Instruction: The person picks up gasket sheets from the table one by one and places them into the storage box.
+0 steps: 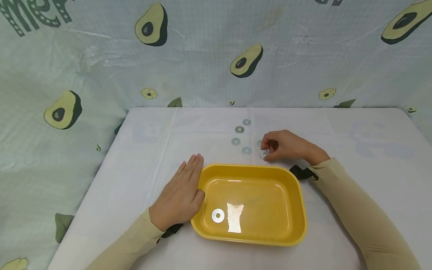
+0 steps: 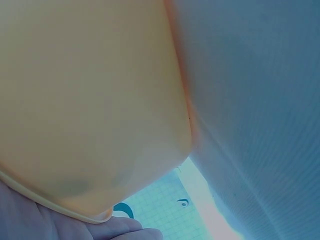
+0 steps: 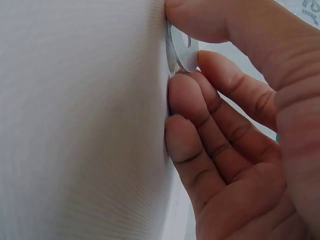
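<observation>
Between the thumb and index finger of my right hand (image 1: 287, 145) is a flat metal washer (image 3: 184, 52), pinched at its edge. In the right wrist view it tilts close to the white cloth, with the other fingers curled near the surface. My left hand (image 1: 180, 195) lies along the left end of a yellow plastic tray (image 1: 253, 168), its fingers straight and its thumb at the rim. The left wrist view shows fingers (image 2: 112, 227) against the rim from outside. One washer (image 1: 218, 220) lies inside the tray, toward its left end.
Several loose washers (image 1: 236, 141) lie on the white-covered table (image 1: 364, 180) beyond the tray, one partly hidden by my right fingers. A curtain (image 1: 202, 71) printed with avocados hangs behind the table and down its left side.
</observation>
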{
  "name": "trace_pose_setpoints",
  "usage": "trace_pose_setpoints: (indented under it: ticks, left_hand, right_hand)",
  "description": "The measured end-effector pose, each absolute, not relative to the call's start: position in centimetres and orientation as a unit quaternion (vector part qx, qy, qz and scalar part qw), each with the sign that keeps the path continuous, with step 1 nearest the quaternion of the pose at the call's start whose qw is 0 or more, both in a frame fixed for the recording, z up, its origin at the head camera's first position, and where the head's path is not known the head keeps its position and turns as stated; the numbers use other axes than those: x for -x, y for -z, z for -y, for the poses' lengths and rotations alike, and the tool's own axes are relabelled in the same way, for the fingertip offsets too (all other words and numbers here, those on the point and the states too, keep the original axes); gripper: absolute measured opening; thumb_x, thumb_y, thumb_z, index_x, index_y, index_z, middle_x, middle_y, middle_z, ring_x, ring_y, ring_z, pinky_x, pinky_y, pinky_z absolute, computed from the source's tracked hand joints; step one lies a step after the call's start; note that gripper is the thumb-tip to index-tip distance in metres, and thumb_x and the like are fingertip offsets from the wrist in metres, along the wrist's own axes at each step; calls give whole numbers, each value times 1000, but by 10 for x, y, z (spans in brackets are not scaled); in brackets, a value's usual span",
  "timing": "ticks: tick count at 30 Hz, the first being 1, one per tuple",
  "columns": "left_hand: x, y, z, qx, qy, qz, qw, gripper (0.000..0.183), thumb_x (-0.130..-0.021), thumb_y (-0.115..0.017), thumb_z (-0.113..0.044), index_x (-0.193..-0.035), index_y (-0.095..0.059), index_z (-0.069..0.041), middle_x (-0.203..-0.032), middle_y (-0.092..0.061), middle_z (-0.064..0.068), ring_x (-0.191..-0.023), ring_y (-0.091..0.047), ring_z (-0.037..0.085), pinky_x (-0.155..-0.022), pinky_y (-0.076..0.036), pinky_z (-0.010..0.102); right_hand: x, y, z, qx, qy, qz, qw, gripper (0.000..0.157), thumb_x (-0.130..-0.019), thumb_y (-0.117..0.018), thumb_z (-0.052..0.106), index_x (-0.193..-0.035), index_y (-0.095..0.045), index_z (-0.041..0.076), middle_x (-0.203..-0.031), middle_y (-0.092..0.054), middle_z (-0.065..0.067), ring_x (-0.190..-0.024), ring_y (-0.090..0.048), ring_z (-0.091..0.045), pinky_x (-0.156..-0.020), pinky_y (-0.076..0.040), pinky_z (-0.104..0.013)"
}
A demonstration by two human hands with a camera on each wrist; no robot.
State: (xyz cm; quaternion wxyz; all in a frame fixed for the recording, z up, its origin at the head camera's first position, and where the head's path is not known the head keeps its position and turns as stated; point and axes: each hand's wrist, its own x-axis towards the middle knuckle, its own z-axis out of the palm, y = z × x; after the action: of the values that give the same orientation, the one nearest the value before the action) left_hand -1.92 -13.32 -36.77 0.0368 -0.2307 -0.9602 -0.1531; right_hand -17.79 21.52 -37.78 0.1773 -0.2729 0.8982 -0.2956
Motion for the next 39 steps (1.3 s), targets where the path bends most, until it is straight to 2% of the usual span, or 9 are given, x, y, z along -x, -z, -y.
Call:
trace_pose_setpoints:
  ticks: [7,16,23,29,39]
  left_hand:
    - [18,368,132,232,153,960,37,68,-95,-49,-15,-157,-33,10,-166,-35,24,-158,-33,36,-131,-28,53]
    - [18,367,132,237,150,959,44,68,-95,-50,-15,-156,-34,11,-165,-36,25,-157,-35,36,-130,-29,52]
    - [19,367,132,235,150,959,43,69,-95,-49,-16,-156,-33,11,-165,-36,25,-157,-35,36,-130,-29,53]
    - [19,367,133,237,149,959,44,69,-95,-49,-16,-156,-33,11,-165,-37,25,-157,-35,36,-130,-29,53]
    - [19,366,133,236,150,959,43,69,-95,-49,-15,-156,-33,12,-165,-37,25,-157,-35,36,-130,-30,53]
  right_hand:
    - [176,379,-216,278,307,-892,183,25,-81,-86,19,-99,-70,18,-84,-65,1,-79,-60,-17,-71,-52,-22]
    - [177,383,-221,319,320,-877,166,24,-82,-86,16,-104,-83,25,-87,-67,6,-77,-59,-10,-70,-53,-20]
    - [179,382,-223,313,320,-876,180,28,-77,-91,23,-104,-83,23,-90,-68,5,-78,-60,-10,-71,-54,-19]
    - [177,380,-222,328,318,-873,170,26,-78,-90,22,-103,-83,20,-91,-69,3,-77,-58,-8,-69,-52,-18]
    - [179,380,-220,336,298,-880,155,25,-77,-91,22,-100,-83,23,-90,-69,7,-76,-58,-8,-68,-53,-19]
